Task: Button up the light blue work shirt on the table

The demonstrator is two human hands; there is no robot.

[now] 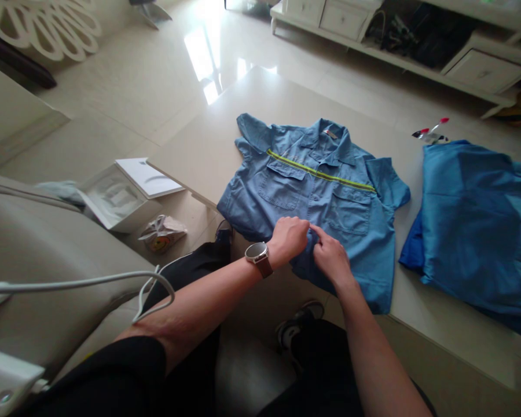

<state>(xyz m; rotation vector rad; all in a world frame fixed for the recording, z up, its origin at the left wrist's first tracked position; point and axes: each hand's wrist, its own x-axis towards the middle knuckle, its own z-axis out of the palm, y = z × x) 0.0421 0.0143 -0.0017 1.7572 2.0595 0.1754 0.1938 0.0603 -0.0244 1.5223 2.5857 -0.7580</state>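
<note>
A short-sleeved blue work shirt (312, 200) with a yellow-green stripe lies front up on the low table, its collar pointing away from me. Its lower hem hangs over the near edge. Both my hands meet at the bottom of the button front. My left hand (289, 238), with a watch (257, 252) on the wrist, is closed on the shirt front. Beside it my right hand (331, 255) pinches the same part of the cloth, index finger against the left hand. The fingertips and whatever button lies between them are hidden.
Folded blue garments (473, 220) lie on the table (260, 95) at right, near red-tipped items (432, 132). An open white box (121, 197) and a plastic packet (161, 233) sit on the floor at left. A white cable (91, 282) crosses by my left arm, beside the sofa (47, 243).
</note>
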